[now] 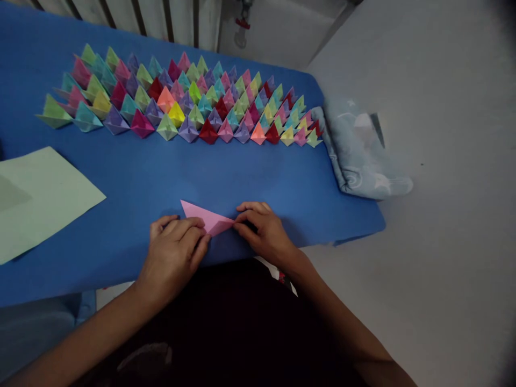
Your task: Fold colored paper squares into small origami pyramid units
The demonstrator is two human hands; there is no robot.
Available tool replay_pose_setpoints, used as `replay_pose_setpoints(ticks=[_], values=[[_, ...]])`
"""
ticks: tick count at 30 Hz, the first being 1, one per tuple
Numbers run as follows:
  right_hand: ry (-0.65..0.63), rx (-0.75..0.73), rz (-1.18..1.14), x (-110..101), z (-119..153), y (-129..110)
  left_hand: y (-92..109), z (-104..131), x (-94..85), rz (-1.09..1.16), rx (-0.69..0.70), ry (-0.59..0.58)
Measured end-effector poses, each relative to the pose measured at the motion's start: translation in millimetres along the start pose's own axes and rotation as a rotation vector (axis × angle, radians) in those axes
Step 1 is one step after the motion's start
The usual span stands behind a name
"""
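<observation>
A pink sheet of origami paper [212, 219], folded into a triangle, lies near the front edge of the blue table. My left hand [177, 242] rests over its left part, with fingertips and thumb on the paper. At the right-hand corner, the thumb and fingers of my right hand [260, 228] pinch the tip. Part of the paper's lower left side is hidden under my left fingers. Beyond my hands stand rows of small folded paper boats [189, 102] in many colours.
Pale green paper [48, 199] lies at the left of the blue table [161, 166]. A folded grey-blue patterned cloth [355, 150] sits at the right end, against the white wall [443, 161]. Behind the table are a radiator [181, 21] and a red valve handle [243, 23].
</observation>
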State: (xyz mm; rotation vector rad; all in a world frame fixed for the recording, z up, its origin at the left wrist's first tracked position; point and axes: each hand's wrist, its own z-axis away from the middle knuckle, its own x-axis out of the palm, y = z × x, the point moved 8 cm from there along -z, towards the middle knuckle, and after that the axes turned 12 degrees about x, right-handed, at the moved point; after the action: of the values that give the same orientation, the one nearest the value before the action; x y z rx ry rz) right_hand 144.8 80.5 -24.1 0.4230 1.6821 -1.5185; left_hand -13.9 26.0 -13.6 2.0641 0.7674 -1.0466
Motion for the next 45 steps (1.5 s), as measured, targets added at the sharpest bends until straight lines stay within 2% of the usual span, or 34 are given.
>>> replay_pose_setpoints(ticks=[6, 26, 33, 38, 42, 45], values=[[0.015, 0.046, 0.01, 1.1, -3.0, -1.1, -5.7, 1.2, 4.5, 0.021, -0.075, 0.0], [0.05, 0.116, 0.042, 1.7, -7.3, 2.2, -5.3, 0.7, 6.4, -0.049, -0.061, -0.007], [0.068, 0.105, 0.008, 1.9, -7.9, 3.6, 0.1, 4.3, 9.2, -0.132, 0.059, -0.051], [0.072, 0.103, -0.015, 1.2, -9.7, 9.1, 4.2, 8.3, 19.3, -0.197, 0.164, -0.09], [0.12, 0.052, 0.0, -0.3, -12.3, 14.8, 7.9, 8.5, 21.2, -0.233, 0.235, -0.041], [0.146, 0.012, 0.005, -0.8, -13.5, 17.2, 7.6, 9.7, 25.6, -0.244, 0.231, -0.025]])
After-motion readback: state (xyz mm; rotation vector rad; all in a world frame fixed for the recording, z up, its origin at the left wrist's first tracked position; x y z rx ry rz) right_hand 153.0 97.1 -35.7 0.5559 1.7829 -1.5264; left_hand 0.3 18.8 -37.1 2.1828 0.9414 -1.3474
